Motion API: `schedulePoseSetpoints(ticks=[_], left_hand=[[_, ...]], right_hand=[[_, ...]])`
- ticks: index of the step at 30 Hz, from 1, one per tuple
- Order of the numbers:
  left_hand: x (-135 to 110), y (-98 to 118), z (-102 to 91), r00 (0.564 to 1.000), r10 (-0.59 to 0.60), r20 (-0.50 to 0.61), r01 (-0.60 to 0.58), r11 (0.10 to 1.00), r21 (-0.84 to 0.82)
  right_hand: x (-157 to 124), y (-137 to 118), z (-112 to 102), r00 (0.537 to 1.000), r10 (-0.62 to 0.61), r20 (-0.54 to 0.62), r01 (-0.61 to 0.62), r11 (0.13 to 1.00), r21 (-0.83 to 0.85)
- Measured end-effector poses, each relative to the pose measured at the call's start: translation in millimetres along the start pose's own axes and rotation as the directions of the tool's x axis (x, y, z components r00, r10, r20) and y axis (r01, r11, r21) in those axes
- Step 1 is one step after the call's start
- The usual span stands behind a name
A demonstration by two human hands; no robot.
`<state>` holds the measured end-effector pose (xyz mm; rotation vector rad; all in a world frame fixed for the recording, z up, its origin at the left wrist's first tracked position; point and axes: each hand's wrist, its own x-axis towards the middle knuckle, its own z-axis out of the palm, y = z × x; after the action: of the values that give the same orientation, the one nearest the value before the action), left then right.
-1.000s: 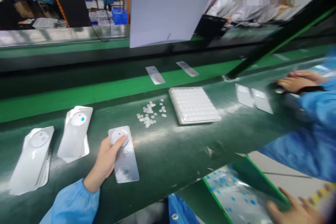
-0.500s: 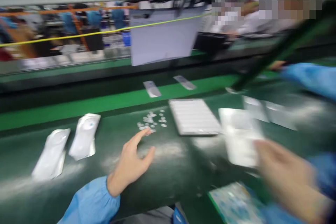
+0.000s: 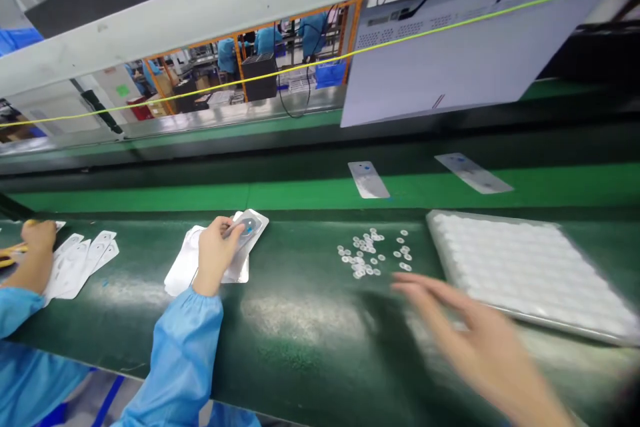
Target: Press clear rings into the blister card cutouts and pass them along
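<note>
Head view shows the left hand (image 3: pixel 216 255) pinching a foil packet (image 3: pixel 249 229) above the pile of packets (image 3: pixel 183 273) on the tabletop (image 3: pixel 300 347), while the blurred right hand (image 3: pixel 475 340) has its fingers (image 3: pixel 425 290) open and empty beside the loose discs (image 3: pixel 365 255) and white tray (image 3: pixel 435 220).

Head camera looks forward and down at left hand (image 3: pixel 215 257) and right hand (image 3: pixel 475 340)

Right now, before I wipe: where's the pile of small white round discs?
Head view: the discs lie on the green belt, just left of the white tray.

Bright light, glare on green belt (image 3: pixel 300 320), right hand (image 3: pixel 475 347) motion-blurred
</note>
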<state>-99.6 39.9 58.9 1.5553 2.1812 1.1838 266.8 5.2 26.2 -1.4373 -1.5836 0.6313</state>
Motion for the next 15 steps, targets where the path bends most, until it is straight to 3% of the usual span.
schedulePoseSetpoints(ticks=[3, 5, 7, 10, 12, 14, 15], left_hand=[[-14, 20, -3.6, 0.979, -0.033, 0.203, 0.097, 0.944, -0.315], [-29, 32, 3.7, 0.921, -0.022, 0.390, 0.258, 0.783, -0.566], [-47, 40, 16.8, 0.848, 0.009, 0.530, 0.415, 0.610, -0.675], [-66, 41, 39.4, 0.702, 0.007, 0.712, 0.638, 0.439, -0.633], [-73, 38, 52.2, 0.619, -0.019, 0.786, 0.739, 0.353, -0.574], [-76, 34, 62.0, 0.587, -0.056, 0.808, 0.777, 0.321, -0.542], [-78, 33, 65.6, 0.585, -0.069, 0.808, 0.779, 0.327, -0.535]], right_hand=[[-12, -44, 67, 0.958, -0.064, 0.278, -0.011, 0.966, 0.259], [-14, -67, 103, 0.913, -0.094, 0.396, -0.083, 0.910, 0.407], [-16, -75, 119, 0.871, -0.103, 0.481, -0.155, 0.870, 0.467], [-20, -67, 108, 0.815, -0.082, 0.574, -0.180, 0.905, 0.386], [-23, -58, 90, 0.785, -0.069, 0.615, -0.116, 0.960, 0.255], [-26, -53, 75, 0.791, -0.064, 0.609, -0.030, 0.989, 0.143], [-28, -52, 70, 0.825, -0.072, 0.561, 0.012, 0.994, 0.110]])
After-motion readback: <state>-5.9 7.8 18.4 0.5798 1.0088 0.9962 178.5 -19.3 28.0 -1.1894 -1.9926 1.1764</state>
